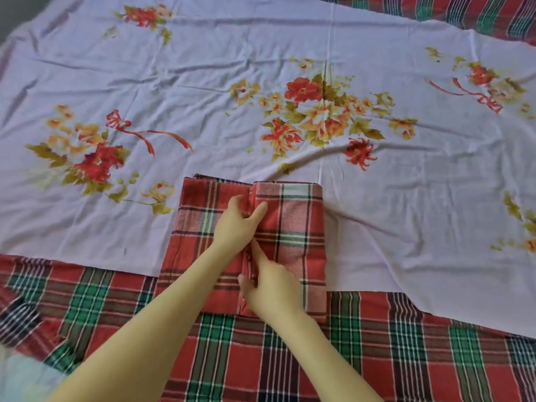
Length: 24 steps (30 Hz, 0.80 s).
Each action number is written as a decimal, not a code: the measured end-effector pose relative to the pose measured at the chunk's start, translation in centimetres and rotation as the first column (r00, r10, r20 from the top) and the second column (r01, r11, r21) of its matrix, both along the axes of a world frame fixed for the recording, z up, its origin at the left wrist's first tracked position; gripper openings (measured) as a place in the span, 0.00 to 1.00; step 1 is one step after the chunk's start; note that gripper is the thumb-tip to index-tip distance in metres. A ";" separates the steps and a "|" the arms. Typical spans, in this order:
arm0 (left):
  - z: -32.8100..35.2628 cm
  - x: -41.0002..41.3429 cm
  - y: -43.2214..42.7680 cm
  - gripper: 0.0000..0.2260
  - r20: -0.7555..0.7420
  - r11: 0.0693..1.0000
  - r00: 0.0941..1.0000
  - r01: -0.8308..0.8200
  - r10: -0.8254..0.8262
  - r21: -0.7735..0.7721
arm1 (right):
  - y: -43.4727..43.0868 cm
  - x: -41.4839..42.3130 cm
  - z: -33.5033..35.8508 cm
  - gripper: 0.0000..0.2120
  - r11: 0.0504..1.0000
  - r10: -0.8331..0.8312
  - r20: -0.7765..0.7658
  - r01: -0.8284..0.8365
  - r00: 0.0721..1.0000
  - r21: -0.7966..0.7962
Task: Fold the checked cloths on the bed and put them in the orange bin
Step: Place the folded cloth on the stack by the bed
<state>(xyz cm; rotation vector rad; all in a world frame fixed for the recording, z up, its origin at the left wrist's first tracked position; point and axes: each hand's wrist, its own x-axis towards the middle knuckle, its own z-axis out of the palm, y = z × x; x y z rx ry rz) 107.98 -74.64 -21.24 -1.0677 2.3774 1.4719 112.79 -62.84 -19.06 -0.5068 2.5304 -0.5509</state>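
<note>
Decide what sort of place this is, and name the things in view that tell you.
Probably a bedroom, seen from over a bed: a wrinkled lilac floral sheet lies over a red-and-green checked blanket, and both hands press a half-folded red checked cloth on it.

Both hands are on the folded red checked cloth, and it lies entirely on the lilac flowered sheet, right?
Not entirely. The head view shows both the left hand and right hand on the red checked cloth, but its near end overhangs the flowered sheet onto the red-and-green checked cover.
</note>
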 end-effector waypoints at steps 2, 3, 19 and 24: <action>-0.3 -1.6 0.7 0.25 0.031 0.983 0.998 0.054 -0.050 -0.177 | 2.5 -0.4 -0.3 0.22 0.969 -0.213 -0.261 0.171 0.941 -0.176; -0.5 -2.3 1.1 0.24 0.049 0.968 0.997 0.076 -0.066 -0.239 | 3.8 -0.9 -0.5 0.19 0.941 -0.331 -0.380 0.275 0.864 -0.195; 1.4 10.5 -2.1 0.07 -0.273 0.920 0.944 0.072 -0.187 -0.384 | 1.3 -1.0 4.7 0.28 0.713 -0.445 0.399 0.587 0.802 -0.385; 3.2 15.7 -5.4 0.12 -0.096 0.800 0.895 -0.335 0.435 0.497 | -8.2 2.8 6.0 0.42 0.958 -0.136 0.103 0.158 0.985 -0.241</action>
